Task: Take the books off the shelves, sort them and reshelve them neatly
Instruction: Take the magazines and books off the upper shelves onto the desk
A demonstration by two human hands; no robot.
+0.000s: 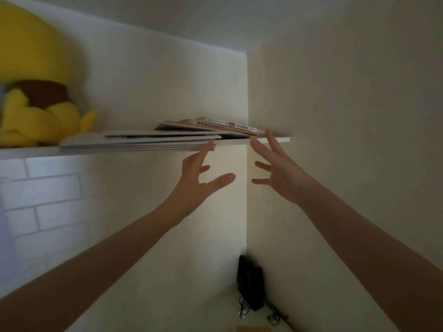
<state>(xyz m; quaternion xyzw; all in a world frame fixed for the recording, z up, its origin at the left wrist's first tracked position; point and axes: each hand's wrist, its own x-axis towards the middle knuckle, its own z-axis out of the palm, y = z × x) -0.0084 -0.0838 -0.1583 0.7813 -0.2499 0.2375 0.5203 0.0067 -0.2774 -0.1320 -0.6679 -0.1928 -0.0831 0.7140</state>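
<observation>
Bare forearms reach up from the bottom corners toward a high shelf (24, 152). At its left end sits a yellow plush toy (36, 97). Just beside it, thin books (143, 142) lie flat in a loose stack, with tilted books (223, 125) resting on top near the corner. The left hand (199, 178) is spread and holds nothing, its fingertips at the stack's right end. The right hand (280, 173) is likewise empty, fingers up at the shelf edge. Dragged by one end, the uneven stack could fan apart and slide off overhead.

Bare left hand (198, 179), bare right hand (281, 174), slim fingers (273, 143)
</observation>
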